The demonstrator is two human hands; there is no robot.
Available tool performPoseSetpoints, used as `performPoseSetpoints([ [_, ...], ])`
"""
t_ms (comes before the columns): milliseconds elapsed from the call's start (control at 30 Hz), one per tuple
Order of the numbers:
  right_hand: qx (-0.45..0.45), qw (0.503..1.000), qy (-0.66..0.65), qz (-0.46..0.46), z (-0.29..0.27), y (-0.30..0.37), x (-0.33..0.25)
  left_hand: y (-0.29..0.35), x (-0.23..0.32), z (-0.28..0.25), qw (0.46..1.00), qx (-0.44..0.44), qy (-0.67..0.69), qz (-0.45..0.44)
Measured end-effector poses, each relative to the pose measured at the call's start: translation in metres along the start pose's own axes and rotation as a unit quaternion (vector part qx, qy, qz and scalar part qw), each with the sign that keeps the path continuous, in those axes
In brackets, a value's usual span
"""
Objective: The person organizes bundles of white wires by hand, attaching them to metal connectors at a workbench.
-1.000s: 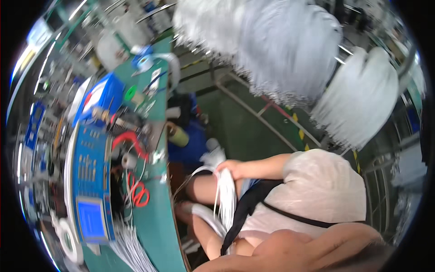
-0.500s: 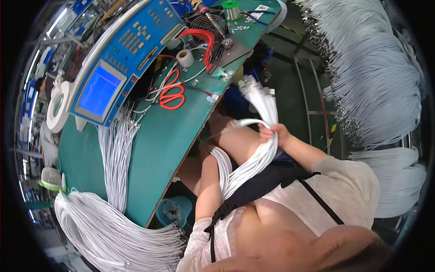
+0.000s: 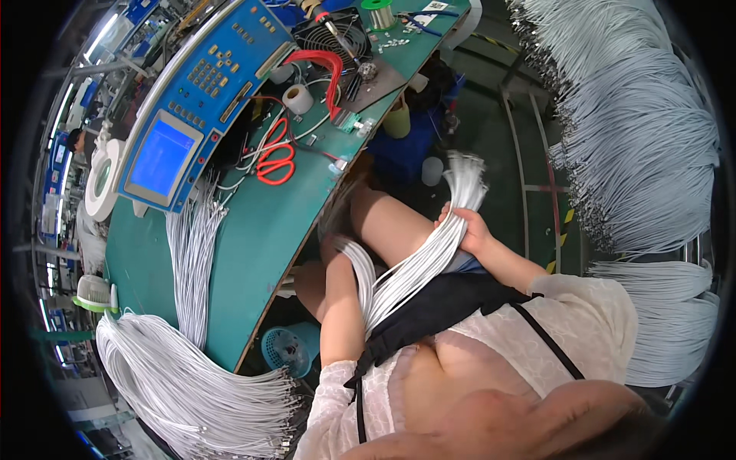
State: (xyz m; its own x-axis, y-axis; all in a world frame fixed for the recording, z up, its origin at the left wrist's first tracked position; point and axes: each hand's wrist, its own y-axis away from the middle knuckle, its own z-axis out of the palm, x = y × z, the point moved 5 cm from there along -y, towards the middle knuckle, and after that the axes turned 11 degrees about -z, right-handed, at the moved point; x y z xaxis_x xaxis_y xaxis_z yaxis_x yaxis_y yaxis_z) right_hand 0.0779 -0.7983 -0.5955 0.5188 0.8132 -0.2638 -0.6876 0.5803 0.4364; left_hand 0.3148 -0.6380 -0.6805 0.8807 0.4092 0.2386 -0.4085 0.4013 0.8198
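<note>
At the far left of the green workbench [image 3: 261, 230], a heap of white cables [image 3: 176, 376] spills over its near left corner, and a thinner sheaf of white cables [image 3: 192, 253] lies straight on the bench top beside it. Behind them stand a round magnifier lamp [image 3: 102, 178] and a blue tester console with a lit screen [image 3: 192, 107]. Further right on the bench lie red-handled scissors [image 3: 272, 157], a roll of tape [image 3: 297, 98] and a red ribbon cable [image 3: 322, 65].

Below the bench's front edge, over the person's lap, is the cable bundle [image 3: 418, 261] in hand. It runs from beside the left forearm up to the right, where its loose ends fan out above the right hand [image 3: 464, 230].

As a judgement, the work is partway: 1 bundle is gathered and gripped in the lap, not yet on the bench, while many more cables hang on the rack at the far right [image 3: 644, 146].

The left forearm reaches down toward the bundle's lower end; the left hand is hidden behind the cables and bench edge, so I cannot tell how its fingers stand. The right arm is bent across the lap, its fingers curled together and clamped round the bundle just below the fanned ends.
</note>
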Motion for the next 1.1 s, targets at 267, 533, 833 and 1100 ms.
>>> performPoseSetpoints([
  [267,-0.197,0.966,0.156,-0.065,0.005,0.004,-0.037,0.058,-0.006,0.028,0.866,0.085,-0.455,0.188],
  [533,-0.427,0.641,0.633,0.079,0.144,0.013,0.037,0.203,-0.06,0.127,0.893,-0.301,-0.323,0.09],
  [833,-0.409,0.71,0.567,-0.088,0.196,-0.021,0.027,0.179,-0.031,0.116,0.914,-0.242,-0.224,0.237],
  [1100,-0.201,0.872,0.437,-0.091,0.19,-0.041,0.015,0.163,-0.042,0.136,0.877,-0.268,-0.316,0.244],
])
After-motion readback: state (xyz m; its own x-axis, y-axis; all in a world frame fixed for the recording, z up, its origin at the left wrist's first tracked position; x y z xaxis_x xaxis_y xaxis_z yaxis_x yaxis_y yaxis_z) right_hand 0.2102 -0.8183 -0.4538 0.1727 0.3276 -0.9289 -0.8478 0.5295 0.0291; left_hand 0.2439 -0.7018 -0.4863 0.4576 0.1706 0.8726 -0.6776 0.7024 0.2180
